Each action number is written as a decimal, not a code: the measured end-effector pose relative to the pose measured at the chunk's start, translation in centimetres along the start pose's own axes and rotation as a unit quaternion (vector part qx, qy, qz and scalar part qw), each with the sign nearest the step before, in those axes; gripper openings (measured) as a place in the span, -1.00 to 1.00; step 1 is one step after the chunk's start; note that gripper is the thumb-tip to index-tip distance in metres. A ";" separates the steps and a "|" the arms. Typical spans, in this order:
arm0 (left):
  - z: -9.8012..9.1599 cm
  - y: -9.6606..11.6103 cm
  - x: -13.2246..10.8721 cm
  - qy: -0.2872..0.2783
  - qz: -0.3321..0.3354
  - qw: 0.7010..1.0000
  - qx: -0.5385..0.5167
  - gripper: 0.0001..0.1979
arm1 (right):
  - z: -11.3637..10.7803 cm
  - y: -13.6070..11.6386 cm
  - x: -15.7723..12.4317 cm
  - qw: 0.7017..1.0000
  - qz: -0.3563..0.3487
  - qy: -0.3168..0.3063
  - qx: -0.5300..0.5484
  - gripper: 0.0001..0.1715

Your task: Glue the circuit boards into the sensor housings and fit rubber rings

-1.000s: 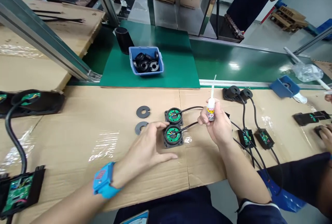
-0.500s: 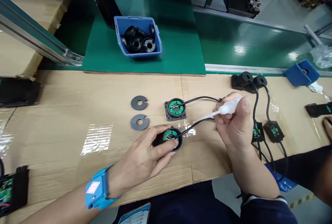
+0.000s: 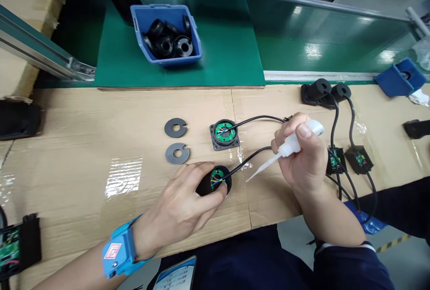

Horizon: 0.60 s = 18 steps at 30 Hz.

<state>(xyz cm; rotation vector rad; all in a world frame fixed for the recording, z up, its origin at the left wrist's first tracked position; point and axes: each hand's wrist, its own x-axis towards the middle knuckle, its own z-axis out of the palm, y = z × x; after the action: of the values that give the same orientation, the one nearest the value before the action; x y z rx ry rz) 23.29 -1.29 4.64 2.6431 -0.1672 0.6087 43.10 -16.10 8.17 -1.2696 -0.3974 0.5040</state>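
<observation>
My left hand [image 3: 193, 200] grips a round black housing [image 3: 204, 185] with a green circuit board [image 3: 217, 175] inside, tilted so its open face points right. A black cable [image 3: 250, 159] runs from that board towards my right hand [image 3: 304, 155]. Closed in my right hand is a white glue bottle [image 3: 290, 144] with a long thin nozzle, its tip pointing down-left, apart from the housing. Behind the held housing lies a second one, a square-flanged housing [image 3: 224, 134] with its own board and cable. Two grey slotted washers, one far [image 3: 175, 127] and one near [image 3: 177, 153], lie to the left.
A blue bin [image 3: 168, 34] of black round parts stands on the green board [image 3: 231, 57]. Cabled black housings [image 3: 317, 92] and small boxed circuit boards [image 3: 359, 160] lie at right. A blue box [image 3: 399, 78] sits far right; a black case with a board [image 3: 20, 247] is near left.
The glue nozzle has swung downward and its tip has drawn away from the cable. My left hand has tilted the housing more onto its side. The whole view has shifted slightly.
</observation>
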 end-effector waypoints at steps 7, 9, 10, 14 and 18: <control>0.4 0.2 -0.9 0.043 -0.072 0.987 -0.140 -0.44 | 0.2 1.0 -1.6 0.988 -0.119 -0.046 -0.085 -0.60; 0.5 0.3 -1.1 0.065 -0.076 0.984 -0.146 -0.40 | 0.4 1.0 -2.0 0.981 -0.138 -0.069 -0.114 -0.67; 0.5 0.3 -1.1 0.073 -0.077 0.984 -0.142 -0.40 | 0.4 0.9 -2.2 0.977 -0.149 -0.080 -0.130 -0.69; 0.3 0.6 -1.0 0.078 -0.091 0.983 -0.140 -0.46 | 0.5 0.6 -2.6 0.959 -0.174 -0.117 -0.188 -0.79; 0.3 0.8 -1.0 0.073 -0.109 0.980 -0.150 -0.50 | 0.6 0.3 -2.6 0.946 -0.177 -0.160 -0.217 -0.83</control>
<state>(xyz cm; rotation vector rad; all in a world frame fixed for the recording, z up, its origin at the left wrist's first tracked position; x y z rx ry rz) 22.37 -2.09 4.28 2.2768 0.0685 0.6448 40.58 -17.02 8.04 -1.4980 -1.0363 0.3202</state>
